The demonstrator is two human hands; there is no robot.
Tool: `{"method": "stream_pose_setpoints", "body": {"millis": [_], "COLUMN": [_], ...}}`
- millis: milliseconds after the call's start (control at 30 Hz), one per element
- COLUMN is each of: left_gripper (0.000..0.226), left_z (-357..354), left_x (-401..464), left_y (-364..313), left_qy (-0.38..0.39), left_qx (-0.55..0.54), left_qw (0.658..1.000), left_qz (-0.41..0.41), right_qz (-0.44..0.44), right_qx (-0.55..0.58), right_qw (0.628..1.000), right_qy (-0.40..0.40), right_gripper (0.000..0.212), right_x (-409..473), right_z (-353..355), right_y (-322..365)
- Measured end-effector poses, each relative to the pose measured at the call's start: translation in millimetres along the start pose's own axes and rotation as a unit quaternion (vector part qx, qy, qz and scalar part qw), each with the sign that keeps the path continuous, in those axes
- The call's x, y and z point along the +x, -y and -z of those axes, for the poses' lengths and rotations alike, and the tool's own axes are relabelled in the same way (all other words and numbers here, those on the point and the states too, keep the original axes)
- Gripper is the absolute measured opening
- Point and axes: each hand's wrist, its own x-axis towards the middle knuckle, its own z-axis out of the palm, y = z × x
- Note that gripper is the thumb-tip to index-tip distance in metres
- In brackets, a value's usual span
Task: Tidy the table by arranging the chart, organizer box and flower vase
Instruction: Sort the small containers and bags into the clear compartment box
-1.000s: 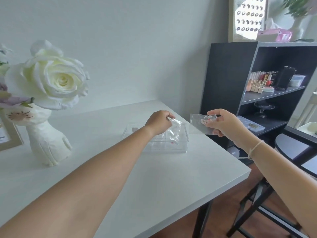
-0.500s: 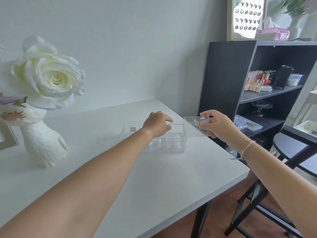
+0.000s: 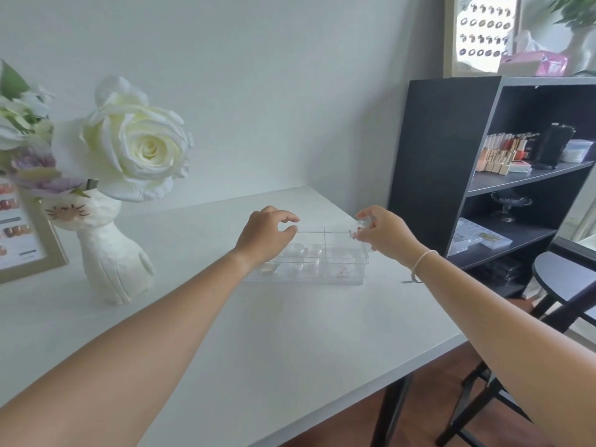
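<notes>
Clear box (image 3: 309, 256) sits on the white table (image 3: 258, 350), right of centre near the far edge, divided into compartments with small bits inside; left hand (image 3: 264, 237) hovers over its left-rear part, fingers curled, thumb and forefinger close together but apparently gripping nothing; right hand (image 3: 383, 233) is at the box's right-rear corner, pinching a small clear bag (image 3: 359, 229) with tiny pieces in it; whether the bag touches the box rim is hard to tell, clear on clear; vase (image 3: 109, 256), white cat-shaped with a big rose (image 3: 142, 150), stands well left of the box; framed chart (image 3: 19, 233) stands at the far left edge, just beside the vase, partly cut off; box likely light, rigid, slick plastic, contents loose, so take it by both short ends and keep it level; vase looks top-heavy with flowers, possibly fragile, grip the body low, not the blooms; chart light and stiff, hold by the frame sides.
</notes>
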Motion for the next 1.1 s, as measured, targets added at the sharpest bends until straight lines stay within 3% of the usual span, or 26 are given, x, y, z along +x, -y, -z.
{"method": "stream_pose_setpoints", "body": {"millis": [200, 333, 600, 800, 933, 1100], "left_gripper": [0.025, 0.028, 0.052, 0.072, 0.076, 0.079], "left_z": [13.3, 19.0, 12.8, 3.5, -0.6, -4.3], "left_x": [-16.0, -28.7, -55.5, -64.2, -65.8, -63.8], "left_y": [20.1, 29.8, 47.7, 56.9, 56.7, 55.5], "left_qy": [-0.041, -0.073, -0.067, -0.008, 0.006, 0.018], "left_qx": [-0.010, -0.029, -0.132, -0.212, -0.233, -0.240], "left_qw": [0.999, 0.997, 0.987, 0.967, 0.961, 0.959], "left_qz": [0.007, 0.008, 0.064, 0.140, 0.148, 0.151], "right_qz": [-0.011, 0.005, 0.030, 0.001, -0.025, -0.056], "right_qx": [-0.076, -0.131, -0.015, 0.043, 0.073, 0.104], "right_qw": [0.996, 0.991, 0.993, 0.996, 0.997, 0.993], "right_qy": [0.034, 0.005, -0.114, -0.072, -0.028, -0.026], "right_gripper": [0.042, 0.045, 0.036, 0.057, 0.081, 0.089], "right_x": [-3.1, -11.5, -37.9, -56.5, -60.2, -54.3], "right_z": [-19.3, -24.3, -28.0, -36.0, -43.3, -53.0], "right_y": [5.4, -0.6, -25.7, -38.0, -34.9, -28.5]}}
